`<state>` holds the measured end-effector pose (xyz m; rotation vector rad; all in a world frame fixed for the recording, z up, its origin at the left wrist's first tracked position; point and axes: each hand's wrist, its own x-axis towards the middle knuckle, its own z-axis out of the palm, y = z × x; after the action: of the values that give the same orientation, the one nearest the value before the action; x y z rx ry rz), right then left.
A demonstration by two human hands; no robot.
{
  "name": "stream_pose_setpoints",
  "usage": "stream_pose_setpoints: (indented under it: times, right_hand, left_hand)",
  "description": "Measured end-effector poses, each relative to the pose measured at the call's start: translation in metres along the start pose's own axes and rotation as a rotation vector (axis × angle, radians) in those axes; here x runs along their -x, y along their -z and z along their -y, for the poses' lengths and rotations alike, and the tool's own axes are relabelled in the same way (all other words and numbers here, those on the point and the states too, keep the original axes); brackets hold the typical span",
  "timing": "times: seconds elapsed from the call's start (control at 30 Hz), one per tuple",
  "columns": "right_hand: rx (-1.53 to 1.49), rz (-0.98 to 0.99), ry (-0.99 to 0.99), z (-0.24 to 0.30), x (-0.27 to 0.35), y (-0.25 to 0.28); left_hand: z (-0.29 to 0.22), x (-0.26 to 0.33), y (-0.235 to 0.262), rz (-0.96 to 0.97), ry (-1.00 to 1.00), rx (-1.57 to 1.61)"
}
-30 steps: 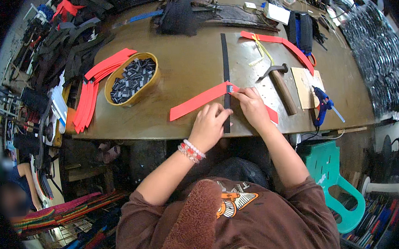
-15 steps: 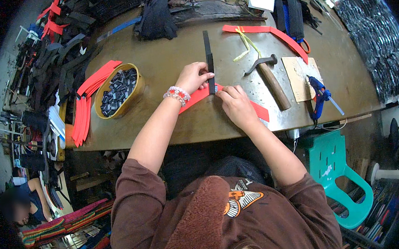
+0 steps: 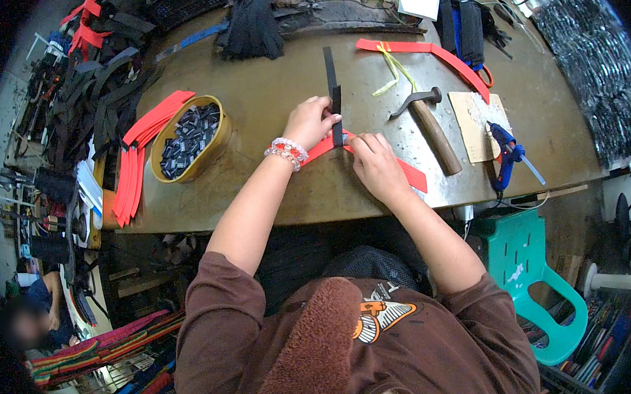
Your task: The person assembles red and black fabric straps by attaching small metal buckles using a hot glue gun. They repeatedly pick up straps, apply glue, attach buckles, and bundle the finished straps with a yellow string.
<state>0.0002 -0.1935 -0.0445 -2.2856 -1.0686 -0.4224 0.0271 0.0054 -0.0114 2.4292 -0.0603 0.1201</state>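
Black strap crosses the red strip. Your left hand pinches the strap; your right hand, fingers curled, holds the strip.

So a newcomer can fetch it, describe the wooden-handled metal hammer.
On the broad brown worktable, right of the right hand, lies a flat tan board. Left of it is the hammer, set apart by its thick brown wooden handle.

A flat, bright red strip lies on the bench, bent into a shallow, upturned V, its middle partly hidden. A narrow black strip runs straight away from the bend, its nearer part seemingly folded back across the red. A small dark label shows just beside the crossing.
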Motion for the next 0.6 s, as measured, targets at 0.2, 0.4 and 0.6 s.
stream_pose_setpoints:
  times: [0.2, 0.4, 0.6]
  right_hand:
    - [0.276, 0.166, 0.139, 0.028, -0.051, 0.029]
    - [0.143, -0.170, -0.489, -0.025, -0.057, 0.086]
    - [0.560, 0.160, -0.580, -0.038, 0.013, 0.098]
  left_hand:
    - [0.001, -0.013, 0.005, 0.135, 0.189, 0.211]
    - [-0.029, 0.067, -0.011, -0.199, -0.036, -0.191]
    - [-0.068, 0.141, -0.055, -0.013, -0.272, -0.332]
